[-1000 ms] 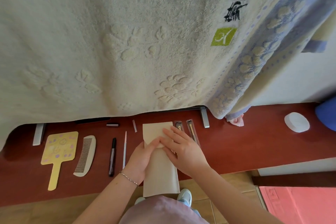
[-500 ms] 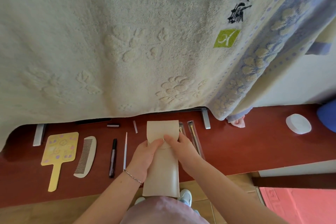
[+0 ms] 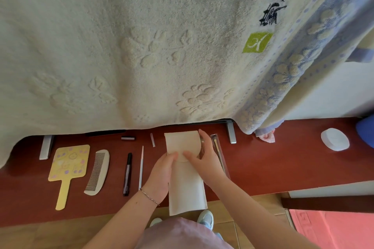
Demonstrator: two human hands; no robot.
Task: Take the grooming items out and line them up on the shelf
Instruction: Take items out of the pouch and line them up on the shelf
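Note:
A beige pouch [image 3: 186,190] lies lengthwise on the red-brown shelf [image 3: 283,163], its near end hanging over the front edge. Its rounded flap is folded down. My left hand [image 3: 160,178] grips the pouch's left side with the thumb on the flap. My right hand [image 3: 205,160] holds the right side, thumb on the flap's edge and fingers reaching up along the pouch. Left of the pouch lie a yellow hand mirror [image 3: 67,166], a pale comb [image 3: 98,172], a black pen-like stick [image 3: 127,174] and a thin silver stick [image 3: 141,168]. A slim tool in a clear sleeve [image 3: 218,154] lies just right of my right hand.
A large cream towel [image 3: 141,46] hangs over the back of the shelf and hides what is behind it. Two small caps [image 3: 128,138] [image 3: 152,139] and a dark object [image 3: 105,133] lie near its hem. A white round lid [image 3: 335,142] and a blue object [image 3: 366,133] sit far right.
My right hand has slid from lying spread across the pouch's top to its right edge. Both thumbs have met on the flap. The laid-out items have not moved.

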